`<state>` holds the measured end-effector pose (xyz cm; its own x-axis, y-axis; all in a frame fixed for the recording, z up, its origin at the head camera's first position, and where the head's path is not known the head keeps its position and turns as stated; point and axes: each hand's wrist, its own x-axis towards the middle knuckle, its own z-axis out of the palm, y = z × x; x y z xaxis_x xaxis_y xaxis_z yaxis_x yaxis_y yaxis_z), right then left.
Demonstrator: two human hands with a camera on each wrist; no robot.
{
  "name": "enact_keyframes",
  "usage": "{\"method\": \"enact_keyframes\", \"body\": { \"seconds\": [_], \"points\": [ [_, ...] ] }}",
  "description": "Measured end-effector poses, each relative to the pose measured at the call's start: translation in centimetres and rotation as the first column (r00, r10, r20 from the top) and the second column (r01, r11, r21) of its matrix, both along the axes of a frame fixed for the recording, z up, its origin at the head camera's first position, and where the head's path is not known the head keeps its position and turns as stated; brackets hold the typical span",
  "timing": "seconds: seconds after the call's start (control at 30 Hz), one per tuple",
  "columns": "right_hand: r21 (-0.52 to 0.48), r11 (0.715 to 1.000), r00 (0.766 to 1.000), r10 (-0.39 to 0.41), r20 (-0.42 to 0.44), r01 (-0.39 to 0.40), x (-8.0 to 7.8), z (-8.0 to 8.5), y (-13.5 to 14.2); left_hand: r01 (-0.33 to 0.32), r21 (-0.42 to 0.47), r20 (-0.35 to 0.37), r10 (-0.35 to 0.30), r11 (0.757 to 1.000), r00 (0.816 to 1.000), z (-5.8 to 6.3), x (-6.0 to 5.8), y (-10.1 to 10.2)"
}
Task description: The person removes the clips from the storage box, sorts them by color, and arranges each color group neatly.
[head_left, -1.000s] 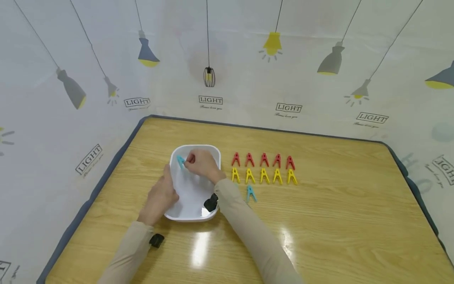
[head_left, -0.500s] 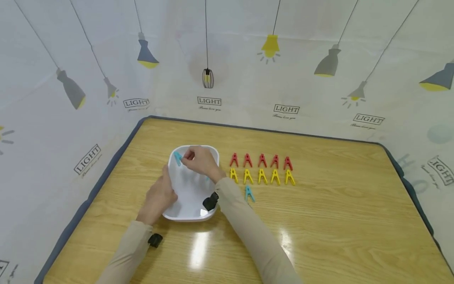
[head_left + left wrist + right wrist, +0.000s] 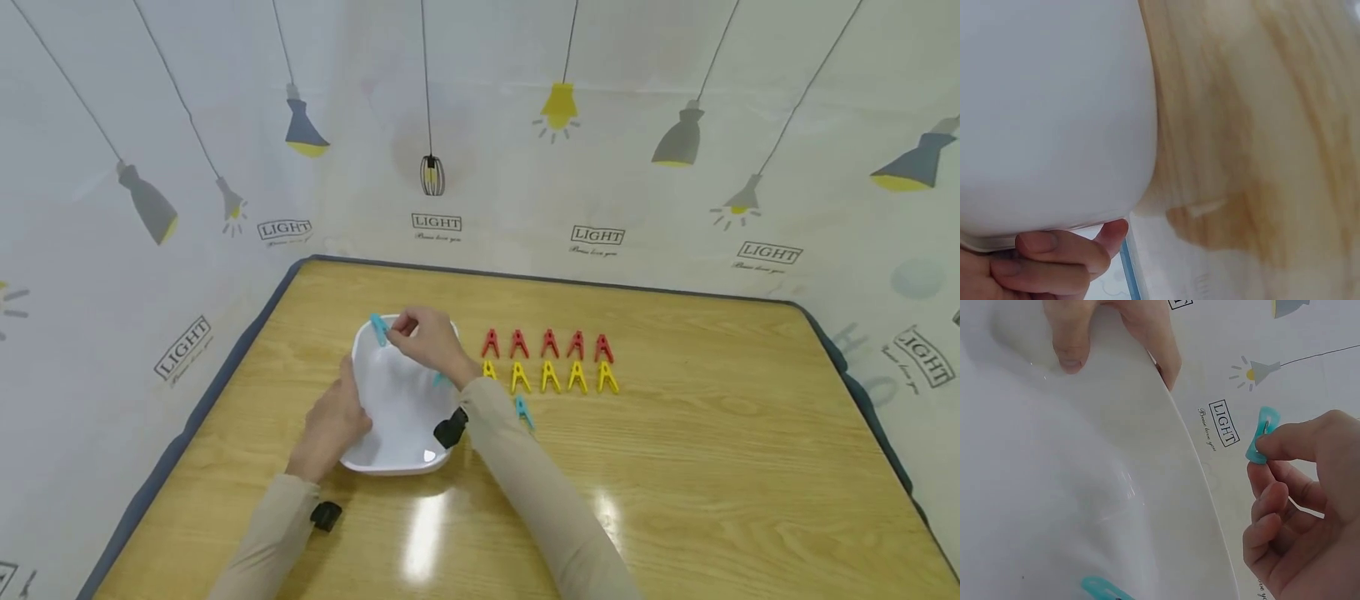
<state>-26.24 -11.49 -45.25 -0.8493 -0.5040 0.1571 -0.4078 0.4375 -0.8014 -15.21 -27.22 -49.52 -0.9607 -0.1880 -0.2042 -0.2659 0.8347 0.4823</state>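
A white plastic basin (image 3: 397, 417) stands at the left of the table. My left hand (image 3: 333, 421) grips its left side; in the right wrist view the thumb lies inside the wall and the fingers outside. In the left wrist view curled fingers (image 3: 1060, 262) hold the basin's edge. Above the far left corner, my right hand (image 3: 427, 337) pinches a light blue clothespin (image 3: 379, 328) between thumb and finger, and the clothespin overlaps the rim in the head view. Another blue clothespin (image 3: 1107, 588) is at the basin, partly hidden by the right hand in the head view.
Right of the basin, a row of red clothespins (image 3: 549, 342) lies behind a row of yellow clothespins (image 3: 550, 377). One blue clothespin (image 3: 524, 412) lies nearer, beside the right sleeve (image 3: 525, 467). A lamp-printed curtain (image 3: 510, 200) borders the wooden table (image 3: 712, 467).
My right hand has carried the blue clothespin from over the basin's inside to its far left rim. The left hand keeps its grip, and the head view has shifted slightly.
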Motion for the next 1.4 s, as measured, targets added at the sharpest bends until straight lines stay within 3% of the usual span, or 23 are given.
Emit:
{"method": "enact_keyframes", "body": {
  "seconds": [0.17,0.47,0.73,1.27,1.4],
  "points": [
    [-0.064,0.998,0.999,-0.017,0.029,0.018,0.0,-0.3,0.9,0.007,-0.021,-0.012,-0.008,1.0,1.0,-0.2,0.1,0.1],
    [-0.087,0.996,0.997,-0.018,0.074,0.024,0.3,-0.2,3.3,-0.011,-0.029,0.012,0.011,1.0,1.0,-0.4,0.1,0.0],
    [-0.041,0.997,0.997,-0.068,0.023,0.069,0.8,-0.5,5.7,-0.001,-0.036,-0.011,0.001,0.999,1.0,-0.6,0.4,0.0],
    [-0.087,0.992,0.995,-0.095,-0.002,0.095,1.6,-0.8,11.3,0.026,-0.026,-0.025,-0.026,0.999,0.999,-0.2,0.3,0.1],
    [-0.093,0.991,0.994,-0.097,-0.053,0.092,1.7,-1.4,12.5,0.033,-0.03,-0.015,-0.034,0.999,0.999,-0.3,0.3,0.1]
  ]
}}
